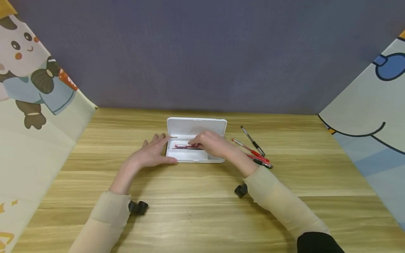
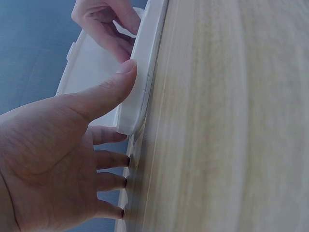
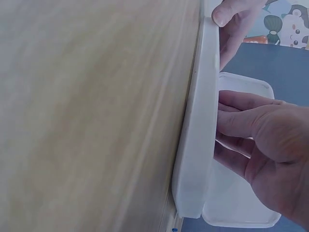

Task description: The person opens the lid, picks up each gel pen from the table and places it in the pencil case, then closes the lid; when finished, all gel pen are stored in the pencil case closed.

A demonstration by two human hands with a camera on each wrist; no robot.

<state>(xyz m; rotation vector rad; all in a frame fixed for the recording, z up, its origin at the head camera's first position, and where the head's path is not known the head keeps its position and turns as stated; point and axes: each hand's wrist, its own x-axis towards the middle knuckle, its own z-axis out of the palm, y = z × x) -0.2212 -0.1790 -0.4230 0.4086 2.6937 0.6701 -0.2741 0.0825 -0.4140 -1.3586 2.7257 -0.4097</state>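
A white pencil case (image 1: 196,159) lies on the table with its lid (image 1: 197,127) raised at the back. Inside it are slim red pens (image 1: 181,146), partly covered by my right hand (image 1: 212,143). That hand reaches in from the right and pinches a red pen; its fingertips are hidden behind the case's front wall (image 3: 197,125) in the right wrist view. My left hand (image 1: 152,153) braces the left end of the case. Its thumb (image 2: 113,92) rests on the front edge, and the other fingers spread, fairly straight, past the end toward the back.
Right of the case lies a loose group of pens: a black-gripped pen (image 1: 253,141), a red pen (image 1: 246,147) and another black pen (image 1: 262,162). A grey-blue partition (image 1: 205,63) stands behind the wooden table (image 1: 196,211). Cartoon-printed panels flank both sides.
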